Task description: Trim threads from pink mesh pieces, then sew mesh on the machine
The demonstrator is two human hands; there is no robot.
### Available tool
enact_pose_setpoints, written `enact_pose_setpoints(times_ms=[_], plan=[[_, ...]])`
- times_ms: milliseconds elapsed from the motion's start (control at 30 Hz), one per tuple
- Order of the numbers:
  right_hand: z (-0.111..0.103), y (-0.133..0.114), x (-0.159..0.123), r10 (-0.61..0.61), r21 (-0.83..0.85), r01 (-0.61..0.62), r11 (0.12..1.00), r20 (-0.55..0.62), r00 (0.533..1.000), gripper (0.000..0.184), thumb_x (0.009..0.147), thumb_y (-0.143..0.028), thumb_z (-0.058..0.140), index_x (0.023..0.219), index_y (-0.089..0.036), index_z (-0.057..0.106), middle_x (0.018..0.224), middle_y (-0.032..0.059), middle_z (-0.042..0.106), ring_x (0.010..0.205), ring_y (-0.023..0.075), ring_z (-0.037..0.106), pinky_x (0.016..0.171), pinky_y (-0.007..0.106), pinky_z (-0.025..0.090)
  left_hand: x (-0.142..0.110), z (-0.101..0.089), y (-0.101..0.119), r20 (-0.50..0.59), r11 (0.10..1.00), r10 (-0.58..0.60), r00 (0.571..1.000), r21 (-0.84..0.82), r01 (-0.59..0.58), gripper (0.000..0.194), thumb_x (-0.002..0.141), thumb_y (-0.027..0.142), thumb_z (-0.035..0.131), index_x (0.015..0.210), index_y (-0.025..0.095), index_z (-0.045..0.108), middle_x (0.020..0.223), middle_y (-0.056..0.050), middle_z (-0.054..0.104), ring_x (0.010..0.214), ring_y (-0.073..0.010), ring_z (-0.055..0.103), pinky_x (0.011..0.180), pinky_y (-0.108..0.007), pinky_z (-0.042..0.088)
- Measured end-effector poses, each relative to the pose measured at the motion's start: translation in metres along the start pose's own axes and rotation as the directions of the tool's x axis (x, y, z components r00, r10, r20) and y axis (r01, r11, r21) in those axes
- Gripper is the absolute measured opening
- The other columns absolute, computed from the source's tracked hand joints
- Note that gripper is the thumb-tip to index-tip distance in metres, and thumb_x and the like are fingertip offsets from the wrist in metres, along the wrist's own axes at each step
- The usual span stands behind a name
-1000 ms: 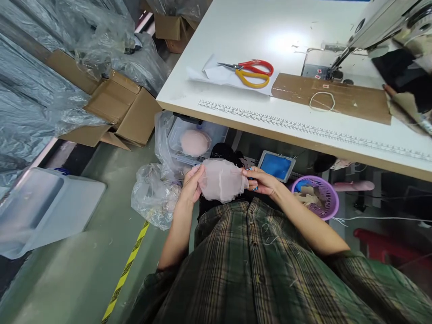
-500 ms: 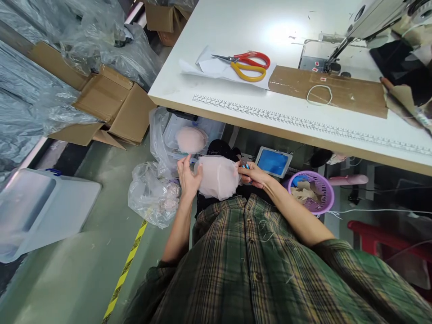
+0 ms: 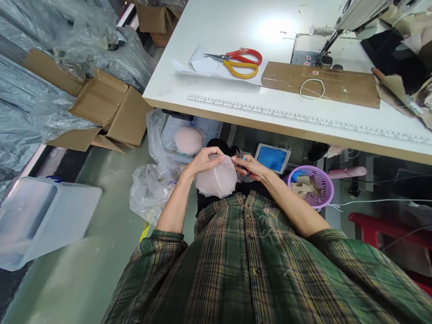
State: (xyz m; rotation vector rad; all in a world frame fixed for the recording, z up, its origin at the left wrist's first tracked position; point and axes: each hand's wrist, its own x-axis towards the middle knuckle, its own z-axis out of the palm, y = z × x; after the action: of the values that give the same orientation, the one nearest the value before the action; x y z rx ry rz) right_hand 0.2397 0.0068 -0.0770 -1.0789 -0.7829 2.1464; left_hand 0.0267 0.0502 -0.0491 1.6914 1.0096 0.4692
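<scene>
A pale pink sheer fabric piece (image 3: 218, 181), rounded and cup-like, lies over my lap below the table edge. My left hand (image 3: 205, 162) reaches across its upper edge, fingers and thumb closed on the cloth. At the piece's right edge, my right hand (image 3: 251, 167) pinches the fabric between thumb and fingertip. That same hand also carries small thread snips (image 3: 240, 155) with dark blades and a bit of blue, partly hidden by the fingers. Similar pink pieces (image 3: 189, 140) sit stacked in a clear plastic box beyond my left hand.
Above my lap is a white sewing table (image 3: 165, 85) with a sewing machine (image 3: 337, 40), red-and-yellow scissors (image 3: 241, 63) and a printed ruler. A purple basket (image 3: 329, 189) holds scraps at right. Plastic bags (image 3: 148, 189), a cardboard box (image 3: 124, 117) and a plastic bin (image 3: 77, 211) stand left.
My left hand has moved from the fabric's left side up and right to its top edge and closed there. The pink piece has turned slightly; my right hand stays at its right edge.
</scene>
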Motion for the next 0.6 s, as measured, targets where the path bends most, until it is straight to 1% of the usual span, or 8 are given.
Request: enact_pose_setpoints(times_ms=[100,167,267,333,400,467,533,600], plan=[[-0.001,-0.006,0.001,-0.085,-0.086,0.076,0.993,-0.104,0.991,0.048,0.069,-0.060,0.076,0.084,-0.016,0.065,0.061,-0.0016,0.058,0.039,0.0041,0.033,0.037,0.019,0.014,-0.003,-0.004,0.000,-0.051,0.998,-0.067,0.996,0.000,0.067,0.041,0.082,0.055,0.062,0.085,0.014,0.066,0.082,-0.004,0.068,0.080,-0.0173,0.062,0.076,-0.027,0.048],[0.001,-0.008,0.001,-0.145,-0.164,0.117,0.980,-0.177,0.973,0.051,0.070,-0.064,0.072,0.087,-0.016,0.067,0.070,0.0015,0.063,0.043,0.0053,0.039,0.037,0.020,0.018,-0.004,-0.005,0.001,-0.071,0.997,-0.073,0.995,-0.023,0.072,0.042,0.081,0.055,0.063,0.089,0.014,0.068,0.085,-0.004,0.069,0.080,-0.0166,0.062,0.075,-0.027,0.047],[0.006,-0.007,0.002,-0.200,-0.266,0.145,0.953,-0.192,0.961,0.054,0.073,-0.067,0.067,0.086,-0.015,0.068,0.057,-0.0027,0.053,0.043,0.0068,0.039,0.039,0.021,0.023,-0.002,-0.004,0.002,-0.084,0.997,-0.067,0.994,-0.042,0.063,0.043,0.081,0.053,0.064,0.098,0.014,0.069,0.092,-0.006,0.071,0.084,-0.0173,0.062,0.078,-0.027,0.047],[0.010,-0.003,0.003,-0.223,-0.316,0.164,0.935,-0.159,0.962,0.053,0.069,-0.065,0.071,0.084,-0.014,0.066,0.054,-0.0049,0.050,0.044,0.0070,0.039,0.042,0.021,0.027,0.000,-0.004,0.002,-0.074,0.997,-0.062,0.995,-0.040,0.059,0.043,0.081,0.053,0.064,0.096,0.014,0.071,0.093,-0.007,0.071,0.086,-0.0180,0.062,0.079,-0.027,0.046],[0.012,0.000,0.004,-0.221,-0.340,0.164,0.926,-0.136,0.966,0.051,0.063,-0.061,0.077,0.080,-0.014,0.064,0.055,-0.0053,0.051,0.046,0.0069,0.040,0.044,0.021,0.030,0.001,-0.004,0.002,-0.062,0.997,-0.064,0.996,-0.036,0.062,0.043,0.080,0.054,0.064,0.091,0.013,0.071,0.090,-0.006,0.071,0.084,-0.0180,0.062,0.078,-0.027,0.046],[0.012,0.001,0.004,-0.192,-0.339,0.139,0.931,-0.130,0.973,0.050,0.062,-0.059,0.079,0.076,-0.015,0.061,0.052,-0.0063,0.049,0.044,0.0069,0.039,0.043,0.021,0.029,0.003,-0.005,0.002,-0.052,0.997,-0.070,0.996,-0.027,0.069,0.044,0.080,0.057,0.064,0.085,0.013,0.070,0.085,-0.005,0.069,0.081,-0.0171,0.060,0.076,-0.026,0.045],[0.011,0.001,0.002,-0.169,-0.325,0.124,0.938,-0.114,0.979,0.048,0.064,-0.059,0.077,0.075,-0.016,0.060,0.047,-0.0077,0.045,0.041,0.0068,0.037,0.041,0.020,0.026,0.004,-0.007,0.003,-0.038,0.997,-0.073,0.997,-0.027,0.072,0.046,0.079,0.059,0.063,0.080,0.013,0.068,0.080,-0.003,0.066,0.077,-0.0157,0.058,0.072,-0.025,0.044],[0.010,-0.001,0.000,-0.170,-0.303,0.136,0.943,-0.090,0.981,0.045,0.067,-0.058,0.076,0.076,-0.016,0.060,0.046,-0.0073,0.046,0.039,0.0064,0.037,0.040,0.020,0.025,0.004,-0.008,0.005,-0.014,0.995,-0.080,0.997,-0.056,0.079,0.047,0.080,0.060,0.062,0.078,0.013,0.067,0.077,-0.002,0.064,0.073,-0.0142,0.056,0.069,-0.024,0.043]])
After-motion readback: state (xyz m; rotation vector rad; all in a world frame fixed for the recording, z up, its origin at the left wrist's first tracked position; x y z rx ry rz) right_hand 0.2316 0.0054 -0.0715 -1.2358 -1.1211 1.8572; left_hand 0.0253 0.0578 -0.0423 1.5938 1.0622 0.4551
